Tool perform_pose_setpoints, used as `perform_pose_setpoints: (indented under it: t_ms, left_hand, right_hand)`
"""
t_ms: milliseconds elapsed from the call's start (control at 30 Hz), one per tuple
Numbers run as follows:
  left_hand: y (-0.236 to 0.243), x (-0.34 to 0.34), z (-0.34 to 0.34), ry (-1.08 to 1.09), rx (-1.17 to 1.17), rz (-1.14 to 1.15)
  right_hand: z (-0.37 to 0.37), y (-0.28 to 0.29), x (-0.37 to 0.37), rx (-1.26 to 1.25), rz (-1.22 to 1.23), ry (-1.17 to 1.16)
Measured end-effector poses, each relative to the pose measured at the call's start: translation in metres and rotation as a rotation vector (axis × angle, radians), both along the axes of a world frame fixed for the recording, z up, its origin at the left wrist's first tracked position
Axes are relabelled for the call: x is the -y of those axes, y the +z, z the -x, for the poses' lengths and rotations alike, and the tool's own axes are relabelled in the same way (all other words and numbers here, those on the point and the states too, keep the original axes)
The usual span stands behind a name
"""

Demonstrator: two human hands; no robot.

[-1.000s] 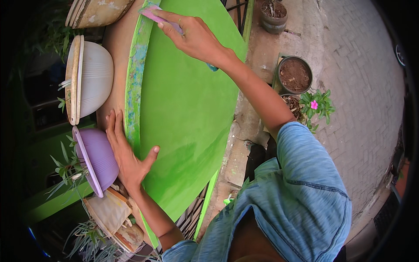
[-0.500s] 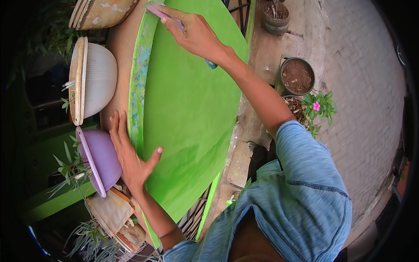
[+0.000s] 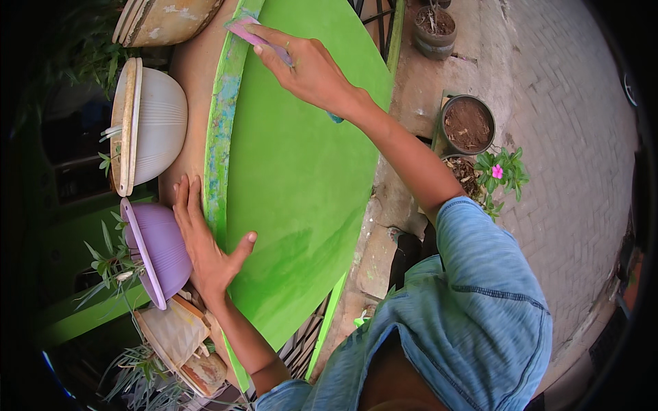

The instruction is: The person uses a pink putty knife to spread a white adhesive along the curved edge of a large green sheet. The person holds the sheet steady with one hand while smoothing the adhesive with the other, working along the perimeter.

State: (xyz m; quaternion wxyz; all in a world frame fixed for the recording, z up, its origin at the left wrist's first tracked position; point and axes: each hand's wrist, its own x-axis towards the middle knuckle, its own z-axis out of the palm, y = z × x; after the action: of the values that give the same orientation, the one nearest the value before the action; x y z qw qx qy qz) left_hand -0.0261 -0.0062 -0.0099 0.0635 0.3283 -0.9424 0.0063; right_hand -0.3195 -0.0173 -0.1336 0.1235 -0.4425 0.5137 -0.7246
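Right hand (image 3: 308, 68), closed on a pink tool (image 3: 241, 29), held it at the patchy rim (image 3: 218, 130), seemingly rubbing; left hand (image 3: 209, 257), spread and empty, lay across the rim. Further rubbing would call for steady pressure.

Gray bricks (image 3: 569, 137) make a zigzag floor to the right of the round soil pot (image 3: 441, 129). Worn, pale concrete (image 3: 421, 82) lies left of the pot. Far left of it, there's a dark space with a green beam (image 3: 75, 329). Soft daylight covers the bricks.
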Motion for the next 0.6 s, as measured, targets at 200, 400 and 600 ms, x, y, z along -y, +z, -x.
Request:
perform_pose_setpoints:
  t_ms: [200, 400, 600]
  left_hand:
    - [-0.001, 0.000, 0.001, -0.003, -0.016, 0.000]
    - [0.000, -0.001, 0.000, -0.004, -0.011, 0.004]
    - [-0.001, -0.002, 0.002, 0.011, -0.001, 0.008]
  right_hand:
    - [0.027, 0.009, 0.010, -0.044, -0.024, -0.045]
    - [0.036, 0.030, 0.002, -0.051, -0.209, 0.017]
    - [0.019, 0.008, 0.012, -0.079, 0.051, -0.097]
